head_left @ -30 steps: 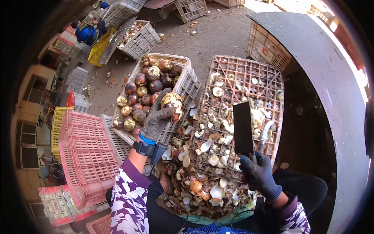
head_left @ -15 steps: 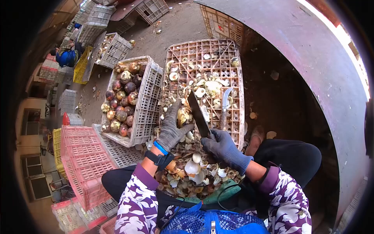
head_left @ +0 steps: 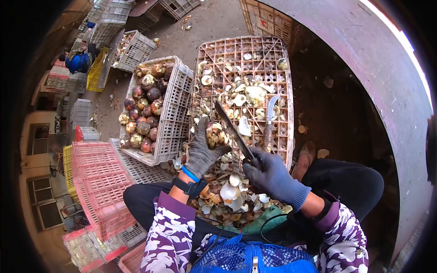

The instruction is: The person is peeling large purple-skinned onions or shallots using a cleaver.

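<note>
My left hand [head_left: 202,148], in a grey glove, grips a round brown and yellow bulb [head_left: 216,135] resting on the upturned plastic crate [head_left: 290,136]. My right hand [head_left: 268,170], in a blue-grey glove, is closed round the handle of a broad dark knife [head_left: 232,128]. Its blade points up and left, just right of the bulb. On the crate to the right lies a curved knife [head_left: 271,109], among pale cut pieces and peels [head_left: 255,94]. Below my hands is a heap of peelings [head_left: 230,193].
A pale crate [head_left: 175,116] full of bulbs stands left of the upturned crate. Pink crates [head_left: 102,182] are stacked at the lower left. A large grey board [head_left: 355,59] slants along the right. Another person [head_left: 78,62] in blue is at the upper left.
The view has shifted slightly. The bulb has turned in my left hand and shows a different face. The broad knife stays beside it, its blade at a more slanted angle.
</note>
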Demonstrator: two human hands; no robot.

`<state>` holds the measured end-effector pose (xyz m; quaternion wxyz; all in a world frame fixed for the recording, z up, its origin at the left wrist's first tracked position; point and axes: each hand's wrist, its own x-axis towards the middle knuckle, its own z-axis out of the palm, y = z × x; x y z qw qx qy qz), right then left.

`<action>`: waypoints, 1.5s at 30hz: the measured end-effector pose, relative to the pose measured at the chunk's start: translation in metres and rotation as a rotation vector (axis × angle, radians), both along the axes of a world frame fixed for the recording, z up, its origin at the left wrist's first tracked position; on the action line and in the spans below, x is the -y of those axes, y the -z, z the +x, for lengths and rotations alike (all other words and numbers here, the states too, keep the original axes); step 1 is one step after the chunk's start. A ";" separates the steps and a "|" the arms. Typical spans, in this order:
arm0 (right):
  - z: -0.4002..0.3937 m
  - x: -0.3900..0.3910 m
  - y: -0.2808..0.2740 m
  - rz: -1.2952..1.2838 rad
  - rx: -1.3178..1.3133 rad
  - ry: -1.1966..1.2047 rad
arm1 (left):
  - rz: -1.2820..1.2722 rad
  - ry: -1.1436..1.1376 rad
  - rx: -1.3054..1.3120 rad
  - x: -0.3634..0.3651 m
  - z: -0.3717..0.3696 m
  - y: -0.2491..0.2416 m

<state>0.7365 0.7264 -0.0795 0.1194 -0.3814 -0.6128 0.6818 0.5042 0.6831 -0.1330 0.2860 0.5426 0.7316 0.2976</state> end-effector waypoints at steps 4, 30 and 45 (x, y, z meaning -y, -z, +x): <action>0.000 0.003 -0.001 0.015 0.076 -0.101 | 0.048 0.039 -0.122 -0.001 0.007 -0.006; -0.054 -0.008 0.042 0.473 0.194 -0.072 | 0.156 0.050 -0.420 0.005 0.013 0.020; -0.073 -0.014 0.047 0.505 0.336 -0.133 | 0.257 -0.178 0.240 0.030 -0.016 0.024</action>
